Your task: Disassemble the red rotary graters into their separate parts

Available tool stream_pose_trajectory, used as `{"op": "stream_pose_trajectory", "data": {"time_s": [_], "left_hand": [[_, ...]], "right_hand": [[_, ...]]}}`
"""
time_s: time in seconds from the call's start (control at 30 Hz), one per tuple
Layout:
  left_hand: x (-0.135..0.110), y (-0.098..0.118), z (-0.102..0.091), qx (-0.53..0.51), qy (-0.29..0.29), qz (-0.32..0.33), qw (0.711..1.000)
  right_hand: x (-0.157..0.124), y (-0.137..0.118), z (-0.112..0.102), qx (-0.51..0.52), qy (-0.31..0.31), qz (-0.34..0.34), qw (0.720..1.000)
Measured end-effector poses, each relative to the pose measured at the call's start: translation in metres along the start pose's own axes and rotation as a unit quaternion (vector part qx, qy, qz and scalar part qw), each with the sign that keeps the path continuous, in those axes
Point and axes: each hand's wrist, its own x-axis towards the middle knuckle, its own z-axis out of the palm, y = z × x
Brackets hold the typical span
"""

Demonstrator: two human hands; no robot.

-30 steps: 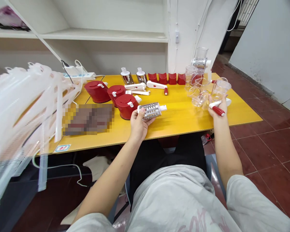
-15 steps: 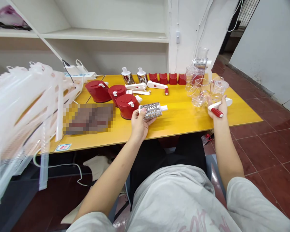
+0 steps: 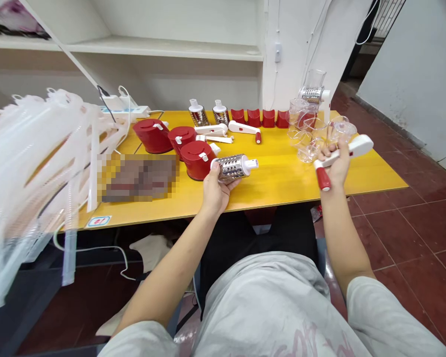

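Observation:
A metal grater drum (image 3: 232,167) with a white plastic stem pointing right is gripped in my left hand (image 3: 216,192), over the front of the table. My right hand (image 3: 336,166) is closed on a white crank handle (image 3: 360,145) with a red grip (image 3: 322,178) that hangs toward me. Just behind that hand stand clear plastic hoppers (image 3: 306,144). Left of the drum sits a red base (image 3: 197,159), close to my left fingers, with two more like it behind. Farther back lie other white crank handles (image 3: 244,128).
Two more grater drums (image 3: 198,114) stand at the back beside a row of red blocks (image 3: 268,118). An assembled grater (image 3: 314,94) is at the back right. Clear plastic bags or sleeves (image 3: 40,163) heap over the left side, near a power strip (image 3: 128,111). The yellow table (image 3: 275,178) ends before my lap.
My right hand has turned the crank handle, lifting its wide white end up and right while the red grip swings down and left. The left hand keeps the drum nearly in place.

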Motion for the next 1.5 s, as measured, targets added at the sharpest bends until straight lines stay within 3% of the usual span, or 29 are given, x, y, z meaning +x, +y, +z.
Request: {"op": "stream_pose_trajectory", "data": {"time_s": [0.1,0.2,0.3,0.4,0.53,0.63,0.7,0.83,0.97,1.27,1.5], "left_hand": [[-0.002,0.003,0.002,0.002,-0.001,-0.025,1.0],[-0.004,0.005,0.003,0.018,-0.001,-0.031,0.999],[-0.004,0.006,0.003,0.034,-0.01,-0.034,0.999],[-0.003,0.005,0.001,0.037,-0.023,-0.03,0.999],[-0.003,0.001,-0.002,0.057,-0.072,-0.013,0.996],[-0.004,0.0,-0.003,0.084,-0.092,0.006,0.992],[-0.005,0.0,-0.003,0.096,-0.093,0.015,0.991],[-0.008,0.001,-0.001,0.111,-0.111,0.008,0.988],[-0.011,0.002,0.001,0.141,-0.134,-0.006,0.981],[-0.014,-0.001,0.003,0.199,-0.179,-0.013,0.963],[-0.016,-0.003,0.004,0.206,-0.196,-0.015,0.959]], "right_hand": [[-0.045,0.014,0.029,-0.089,-0.129,0.009,0.988],[-0.084,0.035,0.047,-0.222,-0.255,0.062,0.939],[-0.104,0.055,0.055,-0.302,-0.301,0.071,0.902],[-0.105,0.066,0.062,-0.332,-0.301,0.06,0.892],[-0.08,0.066,0.078,-0.326,-0.285,0.032,0.901],[-0.044,0.065,0.093,-0.326,-0.273,-0.013,0.905],[-0.015,0.066,0.103,-0.353,-0.269,-0.064,0.894],[0.045,0.076,0.125,-0.448,-0.232,-0.18,0.844],[0.085,0.089,0.142,-0.546,-0.227,-0.224,0.775],[0.106,0.126,0.161,-0.586,-0.266,-0.21,0.736],[0.1,0.155,0.189,-0.619,-0.356,-0.169,0.68]]}}
